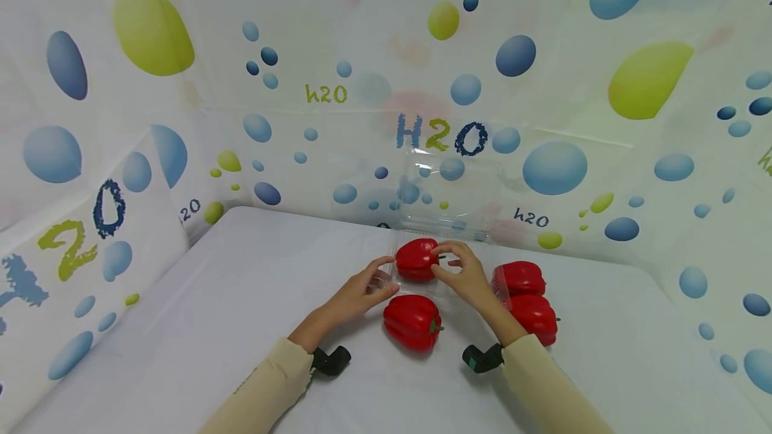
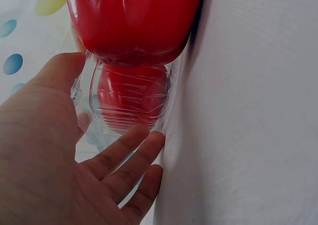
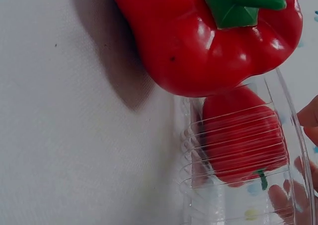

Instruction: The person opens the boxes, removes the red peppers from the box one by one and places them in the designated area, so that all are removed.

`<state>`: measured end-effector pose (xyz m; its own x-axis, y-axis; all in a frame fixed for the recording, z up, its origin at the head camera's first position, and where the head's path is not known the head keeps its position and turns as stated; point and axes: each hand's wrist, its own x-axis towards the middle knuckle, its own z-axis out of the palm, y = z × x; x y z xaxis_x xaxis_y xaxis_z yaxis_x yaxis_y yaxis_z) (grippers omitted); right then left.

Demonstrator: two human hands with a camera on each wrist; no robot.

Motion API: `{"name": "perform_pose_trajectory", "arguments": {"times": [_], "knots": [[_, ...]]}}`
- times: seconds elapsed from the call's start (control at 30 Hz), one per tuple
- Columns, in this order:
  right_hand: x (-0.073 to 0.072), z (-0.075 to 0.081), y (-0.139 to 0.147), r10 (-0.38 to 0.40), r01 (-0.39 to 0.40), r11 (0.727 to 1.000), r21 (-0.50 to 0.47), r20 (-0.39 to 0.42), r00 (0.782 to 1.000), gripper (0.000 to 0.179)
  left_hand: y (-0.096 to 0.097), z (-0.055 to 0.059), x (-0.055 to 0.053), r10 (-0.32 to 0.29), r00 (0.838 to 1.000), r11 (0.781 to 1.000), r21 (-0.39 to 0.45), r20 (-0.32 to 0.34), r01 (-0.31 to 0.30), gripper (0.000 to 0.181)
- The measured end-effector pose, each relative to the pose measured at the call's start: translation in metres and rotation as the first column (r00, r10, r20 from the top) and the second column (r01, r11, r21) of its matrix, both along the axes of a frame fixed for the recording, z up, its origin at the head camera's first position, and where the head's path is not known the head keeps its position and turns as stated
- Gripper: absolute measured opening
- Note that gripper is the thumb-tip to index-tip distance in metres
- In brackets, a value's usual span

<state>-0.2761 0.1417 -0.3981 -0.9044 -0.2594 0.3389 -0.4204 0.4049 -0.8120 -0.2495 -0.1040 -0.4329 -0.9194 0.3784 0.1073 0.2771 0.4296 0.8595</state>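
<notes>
A clear plastic box (image 1: 389, 276) with a hinged lid (image 1: 452, 196) standing up at its back holds one red bell pepper (image 1: 417, 260). My left hand (image 1: 357, 297) is at the box's left side, its fingers loosely spread along the clear wall in the left wrist view. At the box's right, my right hand (image 1: 467, 278) has thumb and forefinger close by the pepper's stem end. Some of its fingers (image 3: 280, 200) show through the clear wall in the right wrist view. Another red bell pepper (image 1: 413, 323) lies on the table just in front of the box, between the two wrists.
Two more red bell peppers (image 1: 533, 319) lie one behind the other to the right, beyond my right forearm, with clear ribbed plastic at their left side. The white table (image 1: 283, 253) meets a patterned curtain (image 1: 362, 119) behind the upright lid.
</notes>
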Motion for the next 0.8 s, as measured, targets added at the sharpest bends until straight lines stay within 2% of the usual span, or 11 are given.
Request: {"name": "perform_pose_trajectory", "arguments": {"times": [0.27,0.4,0.5,0.8], "knots": [[-0.004,0.001,-0.001,0.007,-0.007,0.999,0.054,0.001,1.0,0.033,0.0,-0.001,0.0,0.008,1.0,1.0,0.0,0.003,-0.008,0.065],[-0.007,0.001,0.0,0.008,-0.011,0.995,0.096,0.032,0.999,0.038,0.0,-0.003,0.0,0.008,1.0,1.0,-0.003,0.001,-0.008,0.065],[-0.008,0.0,0.0,0.017,-0.025,0.991,0.135,0.057,0.998,0.042,0.0,-0.002,0.0,0.006,1.0,1.0,-0.006,0.0,-0.006,0.065],[-0.011,0.001,-0.001,0.082,-0.093,0.974,0.204,0.064,0.995,0.054,0.0,-0.001,0.0,0.01,1.0,1.0,-0.012,-0.006,-0.01,0.065]]}}
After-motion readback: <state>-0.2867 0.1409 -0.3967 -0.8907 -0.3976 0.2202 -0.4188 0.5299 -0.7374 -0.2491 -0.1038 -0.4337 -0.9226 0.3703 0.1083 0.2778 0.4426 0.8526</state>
